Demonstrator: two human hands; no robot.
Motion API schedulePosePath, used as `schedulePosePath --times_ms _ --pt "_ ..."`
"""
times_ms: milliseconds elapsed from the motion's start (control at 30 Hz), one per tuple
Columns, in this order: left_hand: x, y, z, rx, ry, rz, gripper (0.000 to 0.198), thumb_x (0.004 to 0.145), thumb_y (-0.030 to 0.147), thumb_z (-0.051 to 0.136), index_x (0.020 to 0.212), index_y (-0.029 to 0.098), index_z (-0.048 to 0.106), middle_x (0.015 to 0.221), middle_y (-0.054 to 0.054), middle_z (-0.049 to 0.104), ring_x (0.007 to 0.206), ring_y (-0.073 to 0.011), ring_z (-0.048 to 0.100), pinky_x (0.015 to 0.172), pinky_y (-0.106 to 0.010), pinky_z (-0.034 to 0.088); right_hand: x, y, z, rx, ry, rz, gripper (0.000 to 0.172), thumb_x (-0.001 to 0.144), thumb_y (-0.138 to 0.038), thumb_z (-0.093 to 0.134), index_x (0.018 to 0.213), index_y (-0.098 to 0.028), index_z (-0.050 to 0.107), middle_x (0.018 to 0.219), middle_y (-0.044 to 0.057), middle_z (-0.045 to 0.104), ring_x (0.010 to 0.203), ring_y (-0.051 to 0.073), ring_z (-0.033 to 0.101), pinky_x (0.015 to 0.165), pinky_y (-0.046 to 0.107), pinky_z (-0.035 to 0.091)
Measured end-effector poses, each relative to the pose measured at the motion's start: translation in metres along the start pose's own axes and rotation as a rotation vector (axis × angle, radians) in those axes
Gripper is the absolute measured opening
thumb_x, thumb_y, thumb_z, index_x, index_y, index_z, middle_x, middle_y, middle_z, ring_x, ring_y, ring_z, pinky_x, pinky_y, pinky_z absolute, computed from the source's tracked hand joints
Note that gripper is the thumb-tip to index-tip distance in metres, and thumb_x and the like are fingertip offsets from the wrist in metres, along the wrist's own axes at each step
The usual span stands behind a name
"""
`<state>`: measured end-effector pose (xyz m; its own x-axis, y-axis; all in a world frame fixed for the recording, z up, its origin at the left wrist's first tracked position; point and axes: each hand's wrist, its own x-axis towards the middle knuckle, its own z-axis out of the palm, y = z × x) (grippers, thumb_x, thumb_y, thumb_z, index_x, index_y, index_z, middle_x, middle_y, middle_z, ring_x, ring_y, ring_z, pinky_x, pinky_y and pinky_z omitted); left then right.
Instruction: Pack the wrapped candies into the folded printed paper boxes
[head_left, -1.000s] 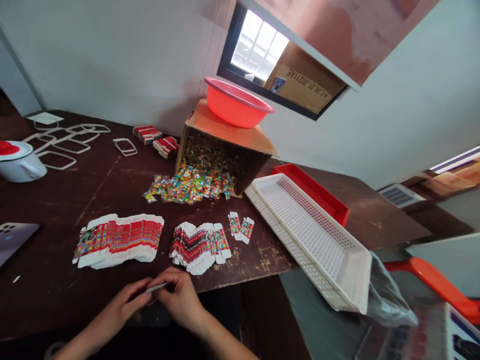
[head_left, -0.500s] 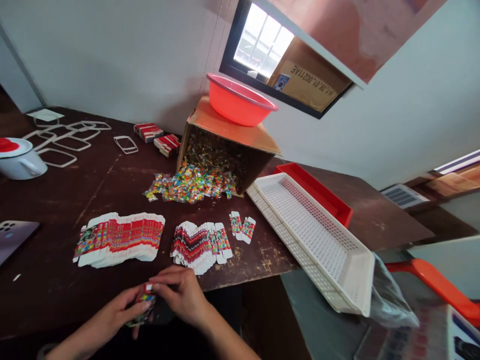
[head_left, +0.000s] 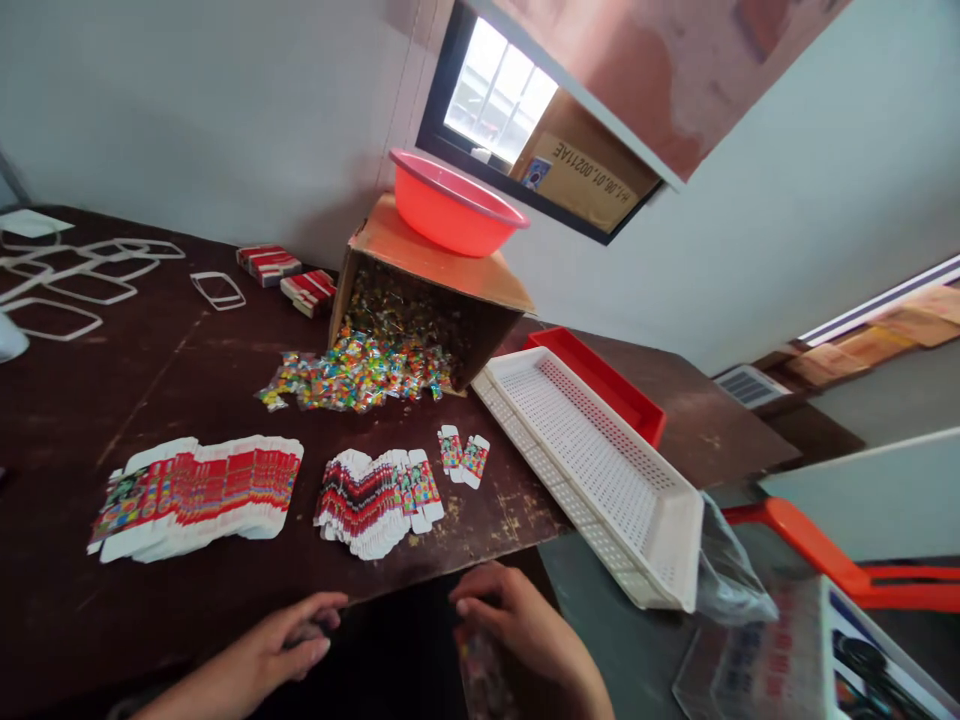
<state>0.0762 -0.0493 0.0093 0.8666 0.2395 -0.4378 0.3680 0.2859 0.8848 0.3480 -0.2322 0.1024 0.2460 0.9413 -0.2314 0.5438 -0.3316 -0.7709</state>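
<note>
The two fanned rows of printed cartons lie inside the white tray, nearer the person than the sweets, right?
Not inside it: the head view shows both rows of printed cartons on the dark table, left of the white tray. They are nearer the person than the sweets.

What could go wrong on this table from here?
1. The pink basin sits on the cardboard box; a bump might slide it off.
2. Loose wrapped pieces lie heaped at the box's open side; a stray brush could scatter them over the table.
3. The smaller fan of printed cartons lies near the table's edge, close to the left hand and right hand; a careless reach could disarrange it.
</note>
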Motion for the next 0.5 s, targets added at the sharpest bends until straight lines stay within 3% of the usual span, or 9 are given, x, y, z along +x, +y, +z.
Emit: schedulePosePath --times_ms 100,200,300,400,467,500 --pt "0.010 -0.011 -0.002 -0.003 0.060 -0.039 0.068 0.073 0.071 0.061 0.124 0.025 0.063 0.118 -0.009 0.068 0.103 -0.0285 0.063 0.083 -0.037 0.052 0.021 0.038 -0.017 -0.227 0.222 0.073 0.027 0.086 -0.037 0.059 0.102 -0.022 0.075 0.100 0.006 0.074 0.094 0.023 0.067 0.087 0.032 0.049" --pt "0.014 -0.019 0.006 0.007 0.065 -0.037 0.071 0.069 0.073 0.061 0.121 0.024 0.064 0.114 -0.009 0.069 0.100 -0.0281 0.063 0.080 -0.035 0.052 0.080 0.072 -0.017 -0.372 0.490 0.163 0.040 0.086 -0.033 0.058 0.122 -0.018 0.065 0.126 0.013 0.064 0.117 0.028 0.057 0.099 0.039 0.042" --pt "0.008 -0.022 0.011 0.013 0.066 -0.048 0.065 0.070 0.070 0.064 0.118 0.026 0.067 0.112 -0.008 0.070 0.098 -0.0273 0.063 0.079 -0.034 0.051 0.129 0.094 -0.024 -0.421 0.623 0.235 0.052 0.083 -0.031 0.061 0.131 -0.011 0.055 0.139 0.022 0.050 0.127 0.035 0.046 0.102 0.050 0.036" --pt "0.000 -0.025 0.005 -0.002 0.115 -0.044 0.056 0.073 0.065 0.065 0.114 0.027 0.069 0.106 -0.007 0.071 0.094 -0.0263 0.064 0.075 -0.032 0.051 0.144 0.106 -0.040 -0.452 0.640 0.201 0.035 0.081 -0.024 0.065 0.114 -0.012 0.066 0.129 0.020 0.059 0.117 0.032 0.053 0.098 0.045 0.039" --pt "-0.002 -0.026 -0.001 -0.013 0.132 -0.057 0.055 0.071 0.065 0.067 0.112 0.028 0.070 0.105 -0.007 0.072 0.092 -0.0263 0.065 0.074 -0.032 0.052 0.137 0.108 -0.050 -0.466 0.636 0.149 0.016 0.084 -0.019 0.060 0.094 -0.013 0.071 0.112 0.017 0.068 0.104 0.027 0.059 0.093 0.037 0.042" --pt "-0.002 -0.026 -0.003 -0.016 0.139 -0.065 0.057 0.070 0.066 0.067 0.112 0.028 0.070 0.105 -0.007 0.072 0.091 -0.0264 0.065 0.074 -0.033 0.052 0.130 0.107 -0.052 -0.471 0.645 0.127 0.015 0.086 -0.018 0.056 0.087 -0.014 0.071 0.103 0.016 0.070 0.098 0.025 0.061 0.090 0.035 0.043"
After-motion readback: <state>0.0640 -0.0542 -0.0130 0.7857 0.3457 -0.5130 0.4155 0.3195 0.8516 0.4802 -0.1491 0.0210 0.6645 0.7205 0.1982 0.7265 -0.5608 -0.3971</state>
